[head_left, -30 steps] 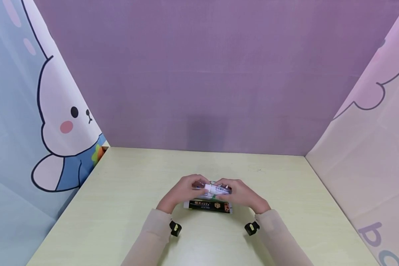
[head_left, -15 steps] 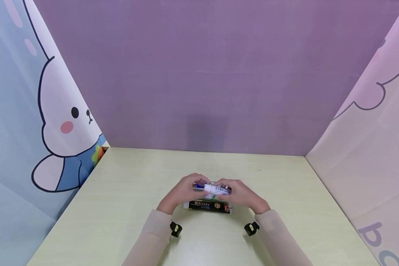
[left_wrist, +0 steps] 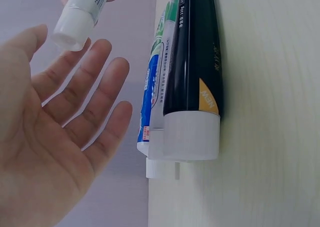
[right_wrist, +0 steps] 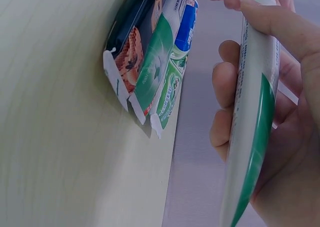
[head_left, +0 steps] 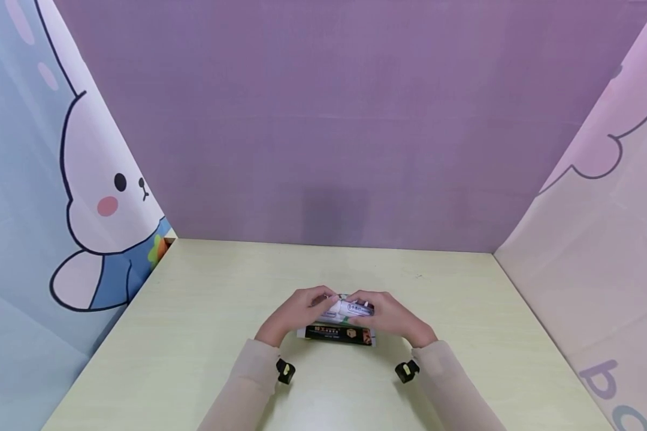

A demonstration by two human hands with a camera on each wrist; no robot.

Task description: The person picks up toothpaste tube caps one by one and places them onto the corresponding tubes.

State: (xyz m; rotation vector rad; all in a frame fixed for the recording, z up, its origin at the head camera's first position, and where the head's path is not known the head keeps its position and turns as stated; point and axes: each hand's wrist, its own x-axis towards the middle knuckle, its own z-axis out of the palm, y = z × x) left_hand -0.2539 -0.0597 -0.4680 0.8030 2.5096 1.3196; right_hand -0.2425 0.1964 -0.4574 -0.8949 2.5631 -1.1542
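Note:
My right hand (head_left: 392, 314) grips a white and green toothpaste tube (right_wrist: 252, 102) around its body, above the table. The tube's white cap (left_wrist: 75, 29) points toward my left hand (head_left: 298, 312). In the left wrist view that hand's fingers (left_wrist: 102, 94) are spread and relaxed, close to the cap; whether a fingertip touches it is unclear. Below the hands lie a black toothpaste tube (left_wrist: 192, 62) with a white cap, a white and green tube (right_wrist: 159, 62), and a blue and green tube (right_wrist: 172, 84), side by side. The hands partly hide them in the head view.
The pale wooden table (head_left: 221, 371) extends around the tubes. A purple backdrop (head_left: 323, 120) stands behind it. Printed cloths hang at the left (head_left: 21, 269) and right (head_left: 598, 251). Black devices (head_left: 286, 371) sit at both wrists.
The left fingers and thumb have shifted around the cap end, and the blue patch seen between them half a second ago is covered now. The right hand and its toothpaste tube stay nearly in place.

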